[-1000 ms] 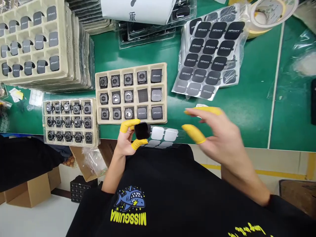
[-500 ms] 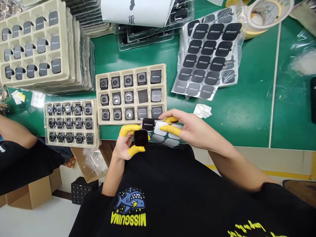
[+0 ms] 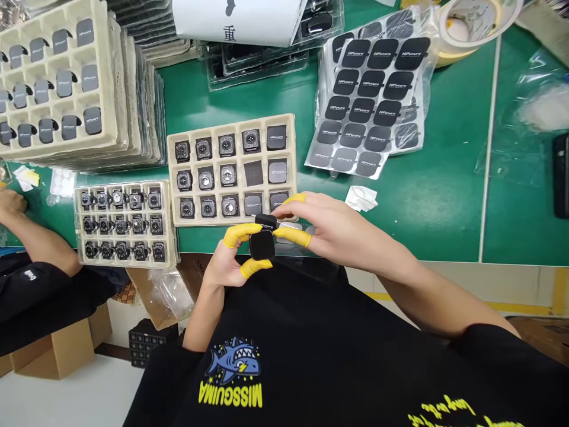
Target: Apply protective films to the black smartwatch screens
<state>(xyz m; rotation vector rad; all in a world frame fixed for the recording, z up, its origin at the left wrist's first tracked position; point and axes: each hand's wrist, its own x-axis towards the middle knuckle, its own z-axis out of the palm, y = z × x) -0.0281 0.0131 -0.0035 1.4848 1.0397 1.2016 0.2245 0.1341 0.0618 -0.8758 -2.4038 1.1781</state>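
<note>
My left hand [image 3: 230,261], yellow cots on its fingertips, is closed around a smartwatch [image 3: 262,245] with a dark square screen facing up. Just above the watch is a black HiFuture label [image 3: 265,222], tilted, its lettering partly covered. The fingers of my right hand [image 3: 331,225], also in yellow cots, pinch at the label's right edge. Behind those fingers a label sheet [image 3: 291,232] with pale blank squares shows in part; what supports it is hidden. Beyond my hands lies a beige tray [image 3: 170,178] with several watch bodies, some bearing HiFuture labels.
A clear-lidded watch tray [image 3: 78,228] sits left, with tall stacked trays [image 3: 111,107] behind. HiFuture label sheets [image 3: 355,133], a tape roll [image 3: 471,21] and crumpled paper [image 3: 361,198] are on the green table [image 3: 444,207]. A co-worker's arm [image 3: 48,237] rests at far left.
My right hand has shifted left, from the sheet's middle to the label beside the watch. The label now tilts and the sheet shows less. The watch has moved slightly right.
</note>
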